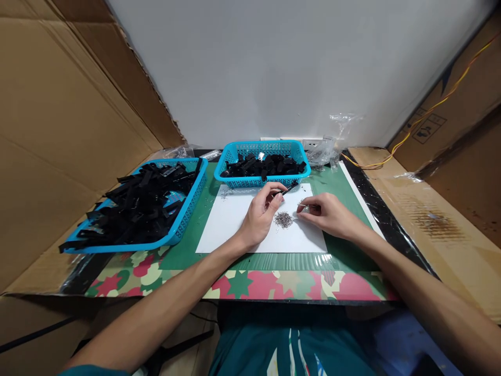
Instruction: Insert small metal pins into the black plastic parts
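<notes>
My left hand [261, 211] is closed around a slim black piece [290, 187], whose end sticks out past the fingers toward the upper right. My right hand [323, 211] hovers over the right part of a white sheet [223, 230], thumb and fingers drawn together in a pinch. Whatever sits between those fingertips is too small to name. Between both hands lies a pile of tiny silvery metal parts [283, 220] on the sheet. A few more bits are scattered near the sheet's upper left corner.
Behind the sheet stands a blue basket [258, 183] with black pieces. A larger blue basket [191, 203], heaped with long black pieces [144, 203], is at the left. Crumpled clear plastic [324, 154] and a yellow-red wire [395, 151] lie at the back right. Cardboard [58, 130] flanks both sides.
</notes>
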`<state>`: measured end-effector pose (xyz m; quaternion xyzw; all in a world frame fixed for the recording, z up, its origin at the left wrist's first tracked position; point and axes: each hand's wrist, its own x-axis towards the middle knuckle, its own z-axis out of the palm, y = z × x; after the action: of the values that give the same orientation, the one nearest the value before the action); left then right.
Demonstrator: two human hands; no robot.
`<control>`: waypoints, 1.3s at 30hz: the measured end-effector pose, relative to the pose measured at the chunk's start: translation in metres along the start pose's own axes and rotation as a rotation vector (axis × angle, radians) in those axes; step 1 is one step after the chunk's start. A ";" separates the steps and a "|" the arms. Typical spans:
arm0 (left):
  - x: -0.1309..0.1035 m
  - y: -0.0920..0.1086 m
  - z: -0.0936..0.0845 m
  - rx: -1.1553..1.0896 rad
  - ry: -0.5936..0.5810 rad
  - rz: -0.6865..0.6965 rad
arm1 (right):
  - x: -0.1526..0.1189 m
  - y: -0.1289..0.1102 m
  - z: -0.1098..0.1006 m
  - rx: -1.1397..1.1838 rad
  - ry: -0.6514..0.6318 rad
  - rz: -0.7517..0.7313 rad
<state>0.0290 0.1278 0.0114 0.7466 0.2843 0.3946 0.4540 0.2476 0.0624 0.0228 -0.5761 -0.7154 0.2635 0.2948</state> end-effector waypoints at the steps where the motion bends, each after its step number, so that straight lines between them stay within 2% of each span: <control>1: 0.000 0.000 0.000 0.004 0.006 0.010 | 0.000 -0.002 0.005 -0.002 -0.008 -0.009; 5: 0.000 -0.001 0.002 0.034 0.008 0.026 | 0.002 -0.001 0.017 -0.022 -0.002 -0.021; 12: -0.003 0.002 0.002 0.105 -0.041 0.033 | 0.002 0.000 0.025 -0.100 -0.042 -0.027; 18: -0.003 0.002 0.001 0.110 -0.033 0.050 | 0.001 -0.001 0.024 -0.172 -0.034 -0.040; 25: -0.003 0.006 0.001 0.138 -0.012 0.035 | 0.000 -0.004 0.025 -0.130 0.001 0.002; 30: -0.003 0.006 0.001 0.143 -0.020 0.037 | 0.003 -0.004 0.027 -0.140 -0.034 -0.024; 35: -0.003 0.005 0.000 0.165 -0.022 0.037 | 0.001 -0.004 0.024 -0.172 -0.006 -0.049; 39: -0.002 0.006 0.000 0.166 -0.017 0.017 | 0.001 -0.006 0.024 -0.122 -0.051 -0.057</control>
<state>0.0287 0.1237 0.0157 0.7873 0.3058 0.3671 0.3896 0.2255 0.0616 0.0105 -0.5657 -0.7534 0.2254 0.2482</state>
